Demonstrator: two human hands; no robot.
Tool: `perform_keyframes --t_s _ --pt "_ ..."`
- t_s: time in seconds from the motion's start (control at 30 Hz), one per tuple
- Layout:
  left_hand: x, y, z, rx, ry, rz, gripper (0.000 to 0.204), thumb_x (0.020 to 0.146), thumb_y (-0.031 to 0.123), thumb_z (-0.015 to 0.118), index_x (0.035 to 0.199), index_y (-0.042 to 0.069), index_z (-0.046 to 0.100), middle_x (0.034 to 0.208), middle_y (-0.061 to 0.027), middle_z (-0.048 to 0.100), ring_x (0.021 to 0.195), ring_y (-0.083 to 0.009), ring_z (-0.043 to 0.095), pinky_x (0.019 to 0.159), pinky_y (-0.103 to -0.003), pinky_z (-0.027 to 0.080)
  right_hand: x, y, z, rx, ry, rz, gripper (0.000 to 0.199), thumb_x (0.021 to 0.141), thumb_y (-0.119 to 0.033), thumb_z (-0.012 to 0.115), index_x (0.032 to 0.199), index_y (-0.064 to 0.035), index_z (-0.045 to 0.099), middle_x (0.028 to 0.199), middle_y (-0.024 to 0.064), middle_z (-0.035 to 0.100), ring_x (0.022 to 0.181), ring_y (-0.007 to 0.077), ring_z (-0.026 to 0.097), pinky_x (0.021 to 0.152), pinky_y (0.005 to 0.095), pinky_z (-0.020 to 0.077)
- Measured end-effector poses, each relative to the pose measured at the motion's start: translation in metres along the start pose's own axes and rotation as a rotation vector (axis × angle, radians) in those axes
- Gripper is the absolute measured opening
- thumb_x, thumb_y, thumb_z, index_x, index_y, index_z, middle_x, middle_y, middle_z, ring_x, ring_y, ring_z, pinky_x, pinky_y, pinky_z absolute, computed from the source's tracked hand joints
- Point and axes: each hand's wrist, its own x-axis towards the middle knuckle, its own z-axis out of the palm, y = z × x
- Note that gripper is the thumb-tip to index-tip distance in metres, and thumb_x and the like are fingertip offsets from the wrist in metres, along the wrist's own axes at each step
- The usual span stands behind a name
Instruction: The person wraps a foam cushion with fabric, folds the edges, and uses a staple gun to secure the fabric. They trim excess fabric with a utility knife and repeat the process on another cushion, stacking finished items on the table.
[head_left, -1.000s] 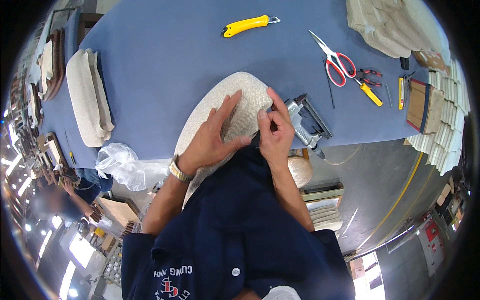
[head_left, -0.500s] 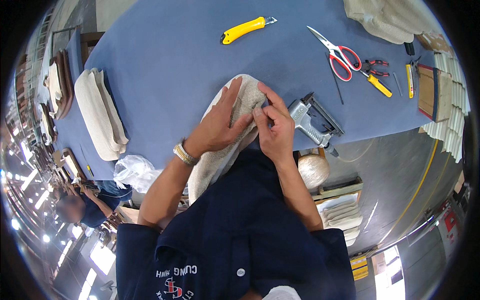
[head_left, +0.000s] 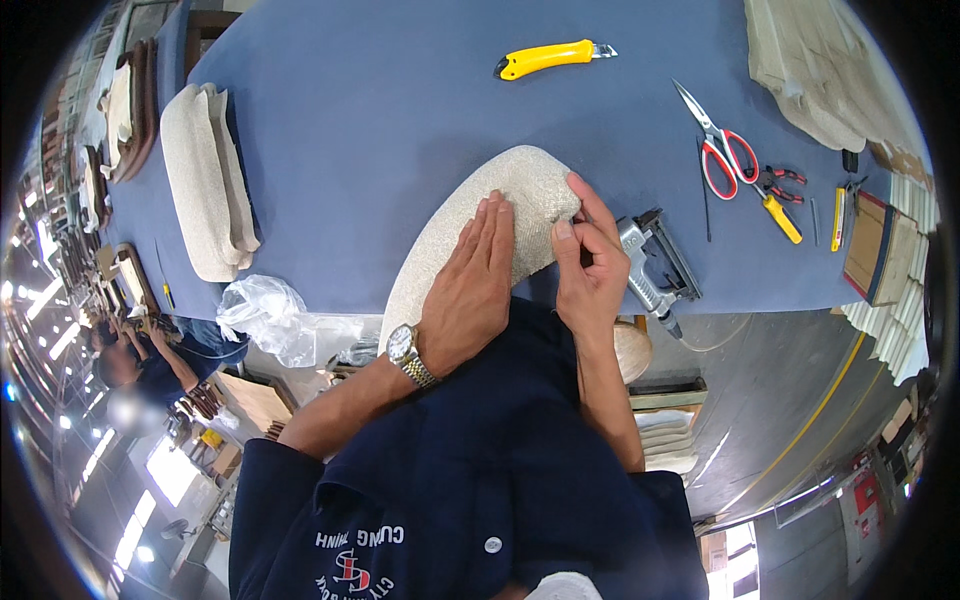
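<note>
A curved pad covered in beige woven fabric (head_left: 433,235) lies at the near edge of the blue-topped table, against my body. My left hand (head_left: 472,272) rests flat on its upper face, fingers stretched out and close together, a metal watch on the wrist. At the pad's right end my right hand (head_left: 592,262) pinches the fabric edge between thumb and fingers, where the cloth is puckered. Just right of that hand lies a grey staple gun (head_left: 655,262) with a hose at its handle.
Farther off on the table (head_left: 350,100) are a yellow utility knife (head_left: 548,60), red-handled scissors (head_left: 727,150), pliers (head_left: 780,183) and a yellow-handled tool (head_left: 781,219). Beige covered pieces (head_left: 200,185) stand left, beige fabric (head_left: 810,75) far right. Clear plastic (head_left: 268,315) hangs at the near-left edge. Another person (head_left: 165,365) works at left.
The pad has turned so its broad fabric face shows more. My left hand has shifted down onto that face and lies flatter; my right hand still pinches the end. The whole view has shifted.
</note>
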Motion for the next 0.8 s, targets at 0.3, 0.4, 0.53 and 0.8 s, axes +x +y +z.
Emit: perform_keyframes --t_s 0.3,0.4,0.53,0.8 --pt "0.011 -0.01 -0.017 -0.3 -0.053 -0.05 0.076 0.098 0.019 0.064 0.159 -0.005 0.026 0.163 -0.0328 0.03 0.152 -0.0427 0.033 0.123 -0.043 0.032 0.003 0.004 0.003 0.001 -0.005 -0.029 0.021 0.097 -0.006 0.067 0.081 0.0083 0.067 0.142 0.0186 0.064 0.119 0.0245 0.065 0.097 0.0329 0.0505" --pt "0.026 -0.019 -0.013 -0.315 -0.094 -0.123 0.074 0.105 0.036 0.056 0.16 -0.003 0.025 0.164 -0.0334 0.027 0.153 -0.045 0.03 0.124 -0.044 0.029 0.004 0.001 0.003 0.004 -0.015 -0.002 0.021 0.096 -0.005 0.066 0.08 0.0083 0.066 0.142 0.0186 0.064 0.121 0.0247 0.064 0.1 0.0333 0.0498" --pt "0.038 -0.023 -0.005 -0.232 -0.143 -0.104 0.077 0.106 0.043 0.055 0.161 -0.002 0.023 0.164 -0.0336 0.026 0.154 -0.0478 0.026 0.125 -0.048 0.025 0.002 0.0 0.0 0.016 -0.031 0.009 0.02 0.097 -0.004 0.066 0.08 0.0085 0.066 0.142 0.0191 0.063 0.123 0.0255 0.063 0.101 0.0337 0.0494" --pt "0.044 -0.027 -0.007 -0.219 -0.237 -0.046 0.085 0.104 0.045 0.058 0.163 0.0 0.017 0.166 -0.034 0.02 0.155 -0.0494 0.019 0.127 -0.049 0.02 0.008 0.009 -0.01 0.007 -0.099 -0.081 0.02 0.097 -0.004 0.065 0.081 0.0088 0.065 0.144 0.0203 0.061 0.122 0.0272 0.064 0.099 0.0339 0.0493"
